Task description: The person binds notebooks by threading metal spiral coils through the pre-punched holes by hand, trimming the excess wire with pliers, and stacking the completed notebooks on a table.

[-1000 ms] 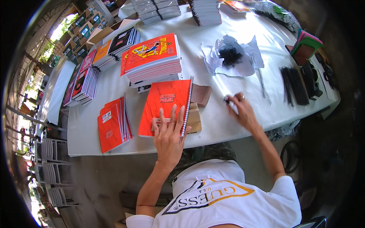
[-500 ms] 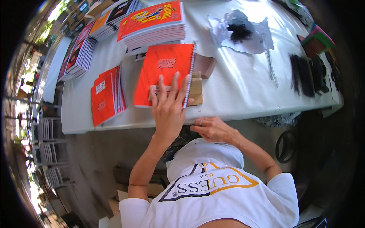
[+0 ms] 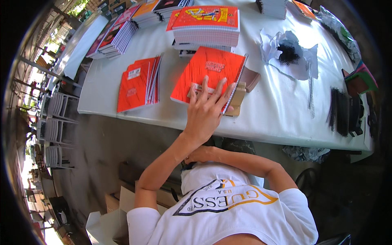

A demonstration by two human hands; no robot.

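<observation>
A red spiral-bound notebook [image 3: 212, 67] lies slightly tilted near the table's front edge, its dark coil along the right side. My left hand [image 3: 208, 102] rests flat on its lower part with the fingers spread. Brown cardboard pieces [image 3: 236, 100] stick out from beneath the notebook's right side. Below the table edge, my right hand [image 3: 201, 154] is close to my body, tucked under my left forearm, which hides its fingers. To the left, several red notebooks [image 3: 136, 87] lie fanned in a small pile.
Behind stands a tall stack of red-covered books [image 3: 208, 34]. More notebooks [image 3: 116, 38] line the far left. On the right, crumpled white paper [image 3: 300, 67] holds black coils, and a bundle of black spiral coils [image 3: 339, 112] lies on the table. An opened carton [image 3: 118, 216] is at lower left.
My right hand has moved left, under my left forearm. My left hand stays on the red notebook. The view has shifted, so the table's things appear farther right.
</observation>
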